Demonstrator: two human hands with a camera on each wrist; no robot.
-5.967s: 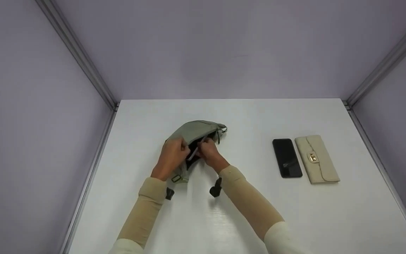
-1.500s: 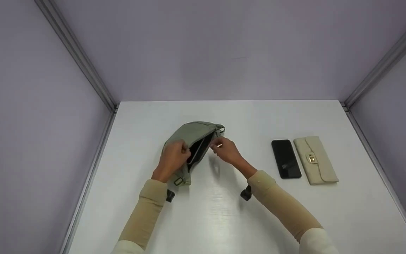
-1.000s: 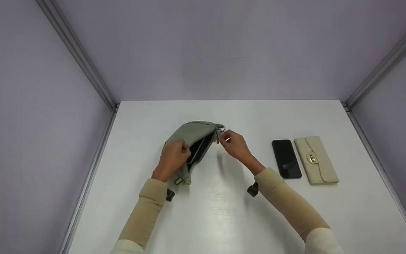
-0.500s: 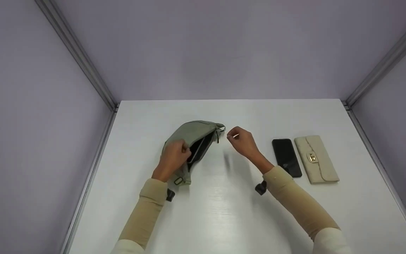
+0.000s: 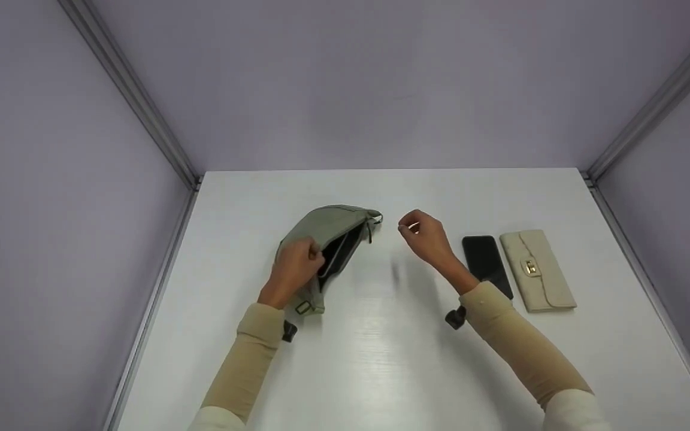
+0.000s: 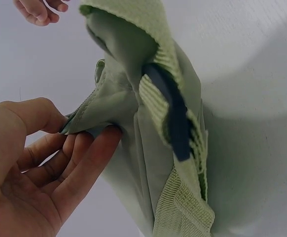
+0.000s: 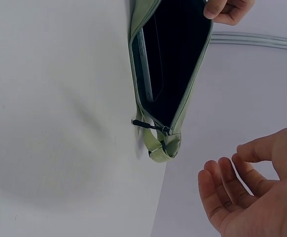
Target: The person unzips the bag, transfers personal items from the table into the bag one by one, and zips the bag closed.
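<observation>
Only right wrist view shows bag (image 7: 170,74) interior; left hand (image 5: 297,263) pinches it, right hand (image 5: 426,236) released.

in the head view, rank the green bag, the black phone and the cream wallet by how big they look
1. green bag, clearly the largest, though the left hand covers part of it.
2. cream wallet.
3. black phone; its near end is hidden by the right sleeve, so wallet over phone is unsure.
</observation>
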